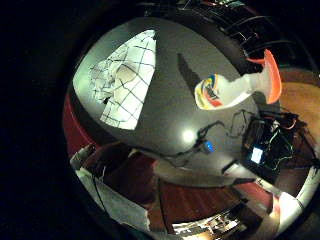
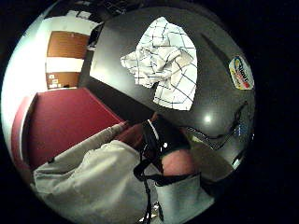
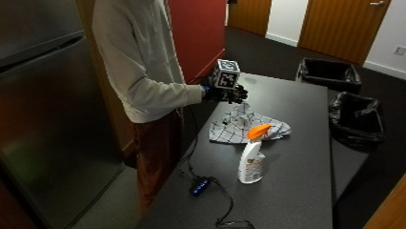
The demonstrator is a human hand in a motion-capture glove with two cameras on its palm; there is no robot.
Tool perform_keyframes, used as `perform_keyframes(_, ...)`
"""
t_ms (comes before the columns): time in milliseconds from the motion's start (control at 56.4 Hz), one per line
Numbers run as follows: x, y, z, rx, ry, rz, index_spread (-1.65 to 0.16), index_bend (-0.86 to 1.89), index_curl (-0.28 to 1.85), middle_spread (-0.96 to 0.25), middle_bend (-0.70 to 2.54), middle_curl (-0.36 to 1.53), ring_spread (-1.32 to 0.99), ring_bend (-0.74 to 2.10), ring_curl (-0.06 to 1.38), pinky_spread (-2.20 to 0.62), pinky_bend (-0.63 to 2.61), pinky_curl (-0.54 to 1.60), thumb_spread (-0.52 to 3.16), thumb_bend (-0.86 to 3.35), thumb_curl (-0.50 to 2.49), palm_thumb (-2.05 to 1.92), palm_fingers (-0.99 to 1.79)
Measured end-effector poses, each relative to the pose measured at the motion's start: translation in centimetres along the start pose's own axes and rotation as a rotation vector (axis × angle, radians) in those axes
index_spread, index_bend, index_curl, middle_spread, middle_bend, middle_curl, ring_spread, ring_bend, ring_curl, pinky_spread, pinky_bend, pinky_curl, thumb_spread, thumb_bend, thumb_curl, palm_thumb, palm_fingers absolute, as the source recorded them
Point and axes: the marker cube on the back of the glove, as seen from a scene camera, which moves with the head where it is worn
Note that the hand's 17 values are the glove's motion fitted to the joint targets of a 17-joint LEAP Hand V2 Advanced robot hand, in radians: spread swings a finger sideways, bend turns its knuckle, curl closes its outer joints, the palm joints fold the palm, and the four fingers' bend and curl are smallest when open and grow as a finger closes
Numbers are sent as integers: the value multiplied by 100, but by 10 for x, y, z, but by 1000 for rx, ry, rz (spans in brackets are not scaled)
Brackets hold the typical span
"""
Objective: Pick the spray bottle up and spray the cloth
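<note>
A white spray bottle (image 3: 252,161) with an orange trigger head stands upright on the dark table (image 3: 298,191), just in front of a crumpled white checked cloth (image 3: 247,128). My gloved right hand (image 3: 227,94) hovers above the far side of the cloth with relaxed fingers, holding nothing, well apart from the bottle. The little finger side palm view looks down on the cloth (image 1: 125,80) and the bottle (image 1: 225,90) standing beside it. In the thumb side palm view the cloth (image 2: 163,63) lies below the palm and the bottle's label (image 2: 240,72) shows off to one side.
A small device with a blue light (image 3: 199,186) and its cables lie near the table's near edge. Two black bins (image 3: 354,117) stand beyond the table's right side. A steel fridge (image 3: 51,119) stands behind the person.
</note>
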Motion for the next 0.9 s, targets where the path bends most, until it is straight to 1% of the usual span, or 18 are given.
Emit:
perform_keyframes(106,-6,-5,4,6,17,8,-32,20,12,-4,19,9,0,18,4,14,41,15,65,24,14,49,14)
perform_keyframes(248,-17,-11,10,26,46,-3,-39,19,19,-6,19,14,0,18,7,18,42,20,86,18,19,52,11)
perform_keyframes(497,-9,1,6,168,30,18,-42,18,25,-5,18,20,0,19,12,20,41,25,97,7,25,57,9)
perform_keyframes(745,10,37,-4,338,-30,85,-43,18,29,-6,19,24,-2,20,16,19,37,27,100,-1,29,61,14)
perform_keyframes(905,38,60,-11,460,-74,122,-42,17,30,-6,19,26,-2,19,18,19,35,29,101,-2,31,62,15)
